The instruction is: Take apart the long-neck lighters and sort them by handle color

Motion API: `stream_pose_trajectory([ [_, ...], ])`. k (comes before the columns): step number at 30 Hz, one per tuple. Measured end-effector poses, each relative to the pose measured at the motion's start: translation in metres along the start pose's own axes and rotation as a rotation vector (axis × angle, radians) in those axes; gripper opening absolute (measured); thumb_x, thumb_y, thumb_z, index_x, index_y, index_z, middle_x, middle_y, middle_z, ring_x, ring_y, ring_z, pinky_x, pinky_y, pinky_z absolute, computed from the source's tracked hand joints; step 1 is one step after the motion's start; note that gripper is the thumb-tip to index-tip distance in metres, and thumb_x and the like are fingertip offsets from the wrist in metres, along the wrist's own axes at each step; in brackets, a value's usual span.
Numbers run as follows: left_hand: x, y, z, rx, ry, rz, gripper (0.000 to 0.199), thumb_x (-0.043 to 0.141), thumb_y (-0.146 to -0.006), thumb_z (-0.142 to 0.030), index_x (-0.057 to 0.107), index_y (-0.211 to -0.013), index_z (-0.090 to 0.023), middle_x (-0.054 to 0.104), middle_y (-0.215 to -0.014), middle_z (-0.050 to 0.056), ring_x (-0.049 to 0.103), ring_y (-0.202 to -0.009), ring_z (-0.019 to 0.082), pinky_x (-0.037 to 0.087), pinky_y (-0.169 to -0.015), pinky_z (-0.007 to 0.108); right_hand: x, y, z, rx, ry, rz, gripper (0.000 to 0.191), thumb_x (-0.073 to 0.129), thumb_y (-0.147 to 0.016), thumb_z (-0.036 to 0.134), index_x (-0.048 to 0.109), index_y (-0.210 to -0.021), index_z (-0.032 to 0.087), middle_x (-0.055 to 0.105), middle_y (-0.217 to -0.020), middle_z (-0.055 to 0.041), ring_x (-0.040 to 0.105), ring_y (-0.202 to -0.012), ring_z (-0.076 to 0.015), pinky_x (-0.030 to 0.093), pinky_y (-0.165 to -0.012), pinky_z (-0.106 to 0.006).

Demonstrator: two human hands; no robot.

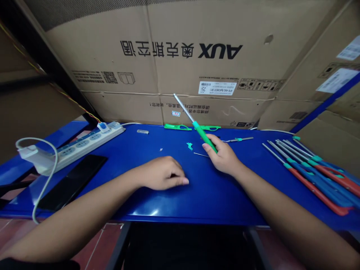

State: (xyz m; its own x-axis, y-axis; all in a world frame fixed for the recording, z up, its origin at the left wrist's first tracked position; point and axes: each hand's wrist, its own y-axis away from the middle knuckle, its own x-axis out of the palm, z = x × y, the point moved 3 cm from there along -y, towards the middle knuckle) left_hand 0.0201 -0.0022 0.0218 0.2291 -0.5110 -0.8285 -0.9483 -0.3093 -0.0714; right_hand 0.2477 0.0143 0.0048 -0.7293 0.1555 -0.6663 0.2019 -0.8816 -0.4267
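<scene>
My right hand (222, 153) is wrapped around the green handle of a long-necked gas lighter (206, 137), whose metal tube points up and to the left. My left hand (164, 173) rests on the blue table in a loose fist, with no object showing in it. Between and beyond my hands lie a small teal trigger piece (189, 146), a thin wire (200, 154) and two green lighter handle shells (177, 127). Behind my right hand is a metal tube with a teal collar (239, 139). A clear fuel tank (143, 131) lies farther left.
Several red and blue long-necked lighters (315, 172) lie at the right. On the left are a white power strip (84, 144) with a cable and a black phone (74, 180). A large cardboard box (180, 71) walls off the back of the blue table (157, 210).
</scene>
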Motion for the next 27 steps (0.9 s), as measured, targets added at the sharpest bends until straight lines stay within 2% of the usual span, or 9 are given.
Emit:
stream_pose_trajectory([
  [2,-0.016,0.006,0.021,-0.185,-0.12,-0.122,0.044,0.047,-0.102,-0.042,0.071,-0.076,-0.016,0.071,-0.072,0.007,0.063,-0.066,0.015,0.042,-0.066,0.025,-0.004,-0.001,-0.001,0.021,-0.014,-0.043,0.04,0.049,-0.098,0.046,0.059,-0.126,0.02,0.072,-0.091,-0.0052,0.064,-0.073,-0.0207,0.049,-0.068,-0.033],
  [4,-0.036,0.018,0.047,-0.435,-0.273,-0.253,0.042,0.049,-0.098,-0.045,0.074,-0.079,-0.017,0.074,-0.081,0.008,0.066,-0.073,0.018,0.044,-0.069,0.027,-0.007,-0.002,-0.001,0.037,0.006,-0.049,0.038,0.049,-0.097,0.047,0.06,-0.122,0.02,0.07,-0.086,-0.0042,0.062,-0.065,-0.0195,0.048,-0.064,-0.033],
  [6,-0.054,0.032,0.072,-0.646,-0.372,-0.355,0.034,0.054,-0.093,-0.045,0.076,-0.086,-0.02,0.077,-0.089,0.007,0.068,-0.081,0.021,0.044,-0.072,0.029,-0.011,-0.002,0.002,0.026,0.017,-0.066,0.037,0.05,-0.097,0.046,0.059,-0.122,0.02,0.07,-0.087,-0.0047,0.063,-0.066,-0.02,0.048,-0.064,-0.033],
  [8,-0.063,0.042,0.091,-0.763,-0.382,-0.365,0.026,0.06,-0.086,-0.042,0.077,-0.091,-0.022,0.078,-0.092,0.005,0.068,-0.083,0.021,0.045,-0.072,0.028,-0.015,-0.002,0.006,0.003,0.017,-0.105,0.039,0.051,-0.096,0.044,0.057,-0.126,0.02,0.07,-0.089,-0.0049,0.065,-0.071,-0.0212,0.049,-0.067,-0.034],
  [13,-0.053,0.043,0.112,-0.81,-0.191,-0.281,0.03,0.068,-0.075,-0.045,0.076,-0.093,-0.022,0.077,-0.09,0.003,0.069,-0.081,0.018,0.047,-0.073,0.026,-0.019,-0.001,0.011,0.041,0.076,-0.045,0.04,0.052,-0.096,0.045,0.06,-0.125,0.019,0.069,-0.076,-0.0027,0.065,-0.063,-0.021,0.047,-0.061,-0.032],
  [16,-0.045,0.038,0.112,-0.837,-0.174,-0.259,0.029,0.068,-0.073,-0.044,0.074,-0.09,-0.021,0.076,-0.088,0.003,0.068,-0.077,0.018,0.046,-0.069,0.026,-0.017,-0.003,0.004,0.017,0.115,-0.03,0.045,0.05,-0.098,0.045,0.058,-0.134,0.019,0.075,-0.1,-0.008,0.071,-0.084,-0.025,0.053,-0.073,-0.037],
  [18,-0.044,0.036,0.112,-0.849,-0.178,-0.249,0.027,0.067,-0.073,-0.043,0.074,-0.087,-0.02,0.076,-0.087,0.004,0.068,-0.077,0.018,0.045,-0.068,0.026,-0.013,-0.004,-0.002,-0.031,0.153,0.022,0.047,0.05,-0.099,0.044,0.056,-0.139,0.021,0.071,-0.125,-0.0101,0.069,-0.107,-0.0283,0.054,-0.089,-0.042],
  [20,-0.044,0.036,0.111,-0.858,-0.173,-0.227,0.027,0.066,-0.074,-0.043,0.073,-0.086,-0.02,0.076,-0.086,0.005,0.068,-0.077,0.019,0.045,-0.068,0.026,-0.009,-0.003,-0.005,-0.048,0.196,0.085,0.047,0.05,-0.099,0.043,0.056,-0.141,0.024,0.065,-0.138,-0.0092,0.063,-0.121,-0.03,0.052,-0.098,-0.046],
  [27,-0.042,0.035,0.112,-0.843,-0.141,-0.179,0.029,0.059,-0.077,-0.045,0.072,-0.086,-0.02,0.077,-0.086,0.005,0.068,-0.077,0.02,0.046,-0.068,0.027,-0.004,0.0,-0.001,0.014,0.264,0.163,0.047,0.053,-0.097,0.042,0.059,-0.141,0.026,0.063,-0.142,-0.0059,0.059,-0.128,-0.0314,0.05,-0.105,-0.051],
])
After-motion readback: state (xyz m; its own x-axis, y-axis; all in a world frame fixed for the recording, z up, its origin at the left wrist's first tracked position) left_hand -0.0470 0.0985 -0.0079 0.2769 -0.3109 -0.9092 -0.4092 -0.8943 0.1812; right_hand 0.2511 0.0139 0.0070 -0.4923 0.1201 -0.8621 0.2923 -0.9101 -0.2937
